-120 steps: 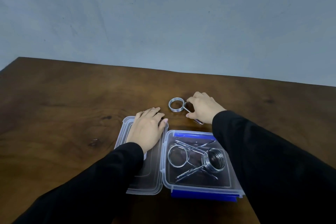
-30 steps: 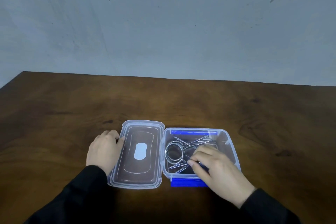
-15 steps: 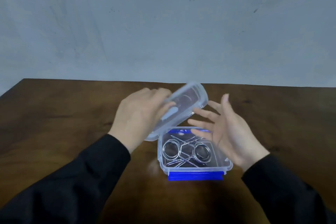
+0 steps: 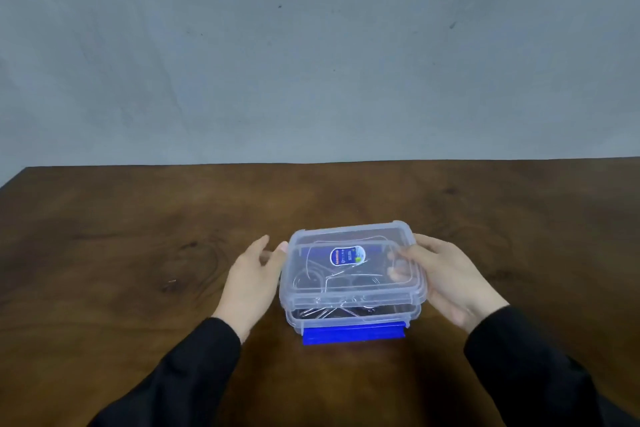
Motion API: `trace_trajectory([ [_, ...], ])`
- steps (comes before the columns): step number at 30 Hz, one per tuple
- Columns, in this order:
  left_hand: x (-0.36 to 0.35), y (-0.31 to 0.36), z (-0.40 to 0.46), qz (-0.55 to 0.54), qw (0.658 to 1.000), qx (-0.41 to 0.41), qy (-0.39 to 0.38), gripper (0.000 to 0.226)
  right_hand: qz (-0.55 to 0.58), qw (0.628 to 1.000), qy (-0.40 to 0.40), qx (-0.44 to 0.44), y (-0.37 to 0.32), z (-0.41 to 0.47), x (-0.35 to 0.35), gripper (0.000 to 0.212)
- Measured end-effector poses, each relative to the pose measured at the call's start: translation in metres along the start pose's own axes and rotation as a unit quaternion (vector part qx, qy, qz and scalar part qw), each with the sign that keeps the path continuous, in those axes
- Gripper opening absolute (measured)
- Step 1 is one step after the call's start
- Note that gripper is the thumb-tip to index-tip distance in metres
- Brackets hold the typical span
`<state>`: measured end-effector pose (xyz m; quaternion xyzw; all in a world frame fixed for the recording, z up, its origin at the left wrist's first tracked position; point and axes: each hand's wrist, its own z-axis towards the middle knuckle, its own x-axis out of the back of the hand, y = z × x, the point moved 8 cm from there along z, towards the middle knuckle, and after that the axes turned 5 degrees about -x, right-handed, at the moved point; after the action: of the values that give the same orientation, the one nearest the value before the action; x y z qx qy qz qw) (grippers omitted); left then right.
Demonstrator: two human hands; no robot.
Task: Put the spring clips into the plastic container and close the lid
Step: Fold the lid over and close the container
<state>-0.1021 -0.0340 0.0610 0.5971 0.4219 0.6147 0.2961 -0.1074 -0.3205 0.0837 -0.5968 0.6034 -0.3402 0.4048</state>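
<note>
While our dark sleeves [image 4: 194, 367] fill the near edge of the view, the first thing beyond them is the blue latch [image 4: 353, 335] on the front of the plastic container [image 4: 353, 315], which hangs folded down and, we judge, is not yet snapped. The container sits on the wooden table [image 4: 121, 253] between our hands. Through its clear wall we see the spring clips [image 4: 332, 311] lying inside, so the loading looks done. Its lid [image 4: 349, 267] rests on top, label up, though we cannot tell if it is fully seated all round.

Our left hand [image 4: 251, 282] is open, fingers loosely spread, its fingertips touching the lid's left edge, probably to steady and align it. Our right hand [image 4: 446, 282] curls around the right end, thumb on top of the lid and fingers beneath its rim, holding it so it settles square on the box.

Farther off, only bare tabletop and the grey wall [image 4: 311, 62] remain.
</note>
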Motion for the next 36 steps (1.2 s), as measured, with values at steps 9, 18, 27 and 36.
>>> trace_trajectory([
  [9, -0.017, 0.001, -0.011, 0.057, 0.995, -0.046, 0.063, 0.02, -0.294, 0.934, 0.178, 0.097, 0.003, 0.018, 0.023, 0.018],
  [18, -0.027, 0.01, 0.019, 0.117, 0.991, -0.051, 0.036, 0.042, -0.307, 0.925, 0.185, 0.121, 0.03, 0.025, 0.033, 0.046],
  [27, -0.02, 0.029, -0.003, 0.208, 0.958, -0.177, 0.092, 0.041, -0.478, 0.843, 0.155, 0.193, 0.012, 0.037, 0.017, 0.058],
  [36, -0.065, 0.006, -0.058, 0.493, 0.74, -0.435, -0.142, 0.085, -0.621, 0.775, 0.001, 0.116, -0.012, 0.103, -0.038, 0.07],
])
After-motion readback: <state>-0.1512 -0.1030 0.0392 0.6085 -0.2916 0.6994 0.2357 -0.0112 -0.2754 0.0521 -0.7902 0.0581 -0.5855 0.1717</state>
